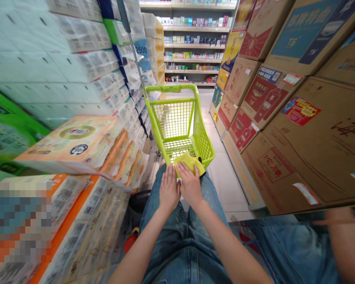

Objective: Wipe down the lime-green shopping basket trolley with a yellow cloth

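Both hands are open and flat, with neither one gripping anything. The right hand [190, 185] lies palm down, its fingers [185, 170] pressed on a crumpled yellow cloth [189, 163]. The left hand [169, 188] sits just beside it with the fingers spread, right at the cloth's left edge. The cloth lies at the near end of a lime green plastic shopping cart [171, 88], partly over its near rim, and the cart stands directly in front of the person's legs in blue jeans [183, 252]. A thin metal pole [133, 55] rises from the cart's far left corner. To the left, stacked packs of toilet paper [77, 146] line the aisle, and a pixelated patch [19, 221] covers part of the lower corner. To the right, big cardboard boxes [301, 138] with red and blue printing are stacked high. Pale floor tiles [221, 177] run down the aisle to shelves of small boxed goods [195, 45] at the far end. A shiny surface [296, 252] at the lower right reflects denim and an arm
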Demonstrator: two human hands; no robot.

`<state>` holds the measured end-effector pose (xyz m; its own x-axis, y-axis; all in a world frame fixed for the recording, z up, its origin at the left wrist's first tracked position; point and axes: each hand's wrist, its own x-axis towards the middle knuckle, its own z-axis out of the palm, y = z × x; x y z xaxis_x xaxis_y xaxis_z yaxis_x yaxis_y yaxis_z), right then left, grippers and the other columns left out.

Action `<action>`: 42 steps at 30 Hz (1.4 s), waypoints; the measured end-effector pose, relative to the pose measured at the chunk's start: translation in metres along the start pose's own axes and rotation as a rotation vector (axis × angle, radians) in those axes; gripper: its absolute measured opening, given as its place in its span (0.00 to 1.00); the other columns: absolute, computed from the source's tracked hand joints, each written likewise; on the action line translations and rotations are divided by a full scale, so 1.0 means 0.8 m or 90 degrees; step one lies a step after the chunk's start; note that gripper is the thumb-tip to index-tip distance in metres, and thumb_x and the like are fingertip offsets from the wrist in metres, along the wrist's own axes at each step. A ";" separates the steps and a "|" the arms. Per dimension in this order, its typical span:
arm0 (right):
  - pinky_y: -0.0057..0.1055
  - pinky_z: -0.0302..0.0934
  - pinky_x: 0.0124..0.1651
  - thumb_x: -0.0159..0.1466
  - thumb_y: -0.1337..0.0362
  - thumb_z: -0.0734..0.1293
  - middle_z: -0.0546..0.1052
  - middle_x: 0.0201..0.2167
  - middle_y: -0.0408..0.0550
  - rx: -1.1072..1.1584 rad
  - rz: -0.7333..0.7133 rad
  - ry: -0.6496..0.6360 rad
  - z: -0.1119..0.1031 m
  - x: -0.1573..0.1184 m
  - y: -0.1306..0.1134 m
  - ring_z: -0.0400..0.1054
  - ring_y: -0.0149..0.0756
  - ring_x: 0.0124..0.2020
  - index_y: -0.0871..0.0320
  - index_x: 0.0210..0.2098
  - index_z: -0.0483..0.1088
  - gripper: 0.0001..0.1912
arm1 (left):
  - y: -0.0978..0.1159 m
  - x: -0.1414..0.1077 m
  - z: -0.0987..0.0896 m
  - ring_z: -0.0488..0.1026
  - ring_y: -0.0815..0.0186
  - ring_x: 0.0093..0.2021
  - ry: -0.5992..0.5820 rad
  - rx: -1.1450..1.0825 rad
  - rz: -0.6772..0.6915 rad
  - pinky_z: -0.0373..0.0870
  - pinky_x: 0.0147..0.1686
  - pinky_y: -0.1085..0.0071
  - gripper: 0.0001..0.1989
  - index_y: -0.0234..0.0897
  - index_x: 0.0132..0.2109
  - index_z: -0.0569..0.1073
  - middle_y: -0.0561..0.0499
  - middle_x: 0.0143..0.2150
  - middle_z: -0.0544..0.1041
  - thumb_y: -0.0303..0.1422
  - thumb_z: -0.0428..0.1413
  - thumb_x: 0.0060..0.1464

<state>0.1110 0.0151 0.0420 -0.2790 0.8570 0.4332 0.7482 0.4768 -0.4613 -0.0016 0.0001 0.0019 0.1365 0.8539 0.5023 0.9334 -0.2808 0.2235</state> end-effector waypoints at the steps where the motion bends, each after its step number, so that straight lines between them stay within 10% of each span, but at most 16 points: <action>1: 0.47 0.24 0.73 0.60 0.79 0.56 0.67 0.64 0.47 -0.001 -0.013 -0.010 -0.007 -0.001 0.009 0.56 0.33 0.68 0.54 0.65 0.61 0.35 | 0.000 0.000 0.000 0.45 0.56 0.73 0.001 0.002 -0.001 0.55 0.68 0.52 0.35 0.34 0.73 0.32 0.38 0.73 0.50 0.30 0.42 0.66; 11: 0.51 0.43 0.69 0.56 0.79 0.54 0.71 0.61 0.44 -0.042 0.111 0.092 -0.073 -0.008 0.140 0.60 0.37 0.66 0.50 0.60 0.67 0.36 | 0.005 0.001 0.001 0.44 0.56 0.74 0.003 0.019 -0.002 0.53 0.68 0.54 0.36 0.32 0.73 0.32 0.38 0.73 0.50 0.30 0.44 0.66; 22: 0.49 0.30 0.72 0.60 0.78 0.57 0.67 0.64 0.49 -0.021 0.025 0.020 0.004 0.000 -0.004 0.57 0.36 0.67 0.54 0.65 0.60 0.35 | 0.001 0.000 0.003 0.44 0.56 0.74 0.007 -0.012 0.000 0.55 0.68 0.53 0.35 0.33 0.73 0.32 0.38 0.73 0.50 0.29 0.42 0.66; 28: 0.47 0.34 0.71 0.59 0.79 0.55 0.68 0.64 0.47 -0.020 -0.073 -0.024 -0.040 -0.007 0.065 0.57 0.33 0.67 0.53 0.65 0.60 0.36 | 0.002 0.000 0.003 0.44 0.56 0.74 0.003 0.001 -0.002 0.55 0.68 0.51 0.35 0.33 0.73 0.33 0.38 0.73 0.50 0.30 0.43 0.66; 34: 0.48 0.47 0.68 0.57 0.79 0.54 0.71 0.62 0.46 -0.052 0.055 0.089 -0.077 -0.014 0.155 0.59 0.36 0.66 0.52 0.62 0.65 0.36 | 0.004 0.001 0.001 0.44 0.56 0.74 0.003 0.013 0.002 0.54 0.68 0.53 0.36 0.32 0.73 0.33 0.38 0.73 0.50 0.30 0.44 0.66; 42: 0.49 0.34 0.71 0.57 0.80 0.55 0.68 0.64 0.48 -0.081 0.096 0.063 -0.024 -0.004 0.048 0.58 0.36 0.67 0.56 0.63 0.63 0.36 | 0.004 0.001 0.002 0.44 0.56 0.73 0.008 0.002 -0.009 0.55 0.68 0.52 0.36 0.33 0.73 0.32 0.38 0.73 0.50 0.30 0.43 0.66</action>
<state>0.1518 0.0273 0.0378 -0.1015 0.8904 0.4438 0.8492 0.3099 -0.4276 0.0020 0.0006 0.0014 0.1190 0.8518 0.5101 0.9364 -0.2671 0.2277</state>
